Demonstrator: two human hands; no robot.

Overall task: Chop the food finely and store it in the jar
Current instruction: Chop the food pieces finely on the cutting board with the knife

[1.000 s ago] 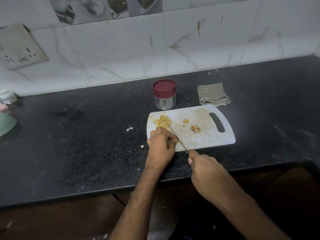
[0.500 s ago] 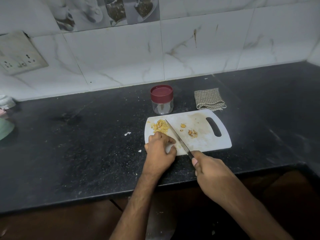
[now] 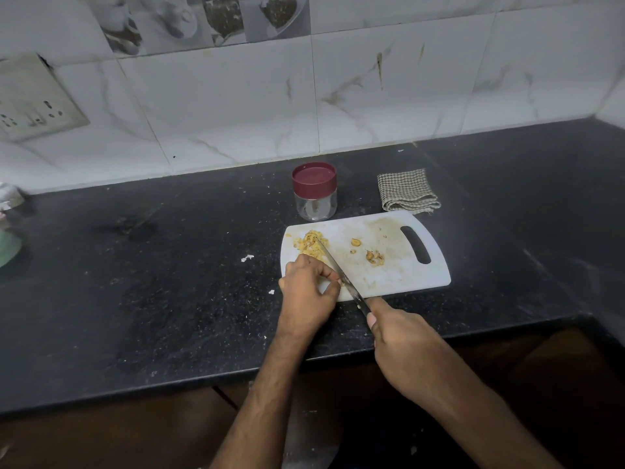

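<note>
A white cutting board (image 3: 389,275) lies on the black counter. On its left end is a pile of finely chopped yellow food (image 3: 309,243), and a few larger pieces (image 3: 373,257) lie near the middle. My right hand (image 3: 402,343) grips the handle of a knife (image 3: 334,265), whose tip reaches into the pile. My left hand (image 3: 306,289) rests on the board's near left corner with its fingers curled against the blade; anything under them is hidden. Just behind the board stands a clear jar (image 3: 314,192) with its dark red lid on.
A folded checked cloth (image 3: 406,191) lies right of the jar. White crumbs (image 3: 247,258) dot the counter left of the board. A green object (image 3: 6,243) sits at the far left edge. A switch plate (image 3: 30,99) is on the tiled wall.
The knife tip has swung left from the board's middle into the chopped pile. My left hand stays curled at the board's near left corner.
</note>
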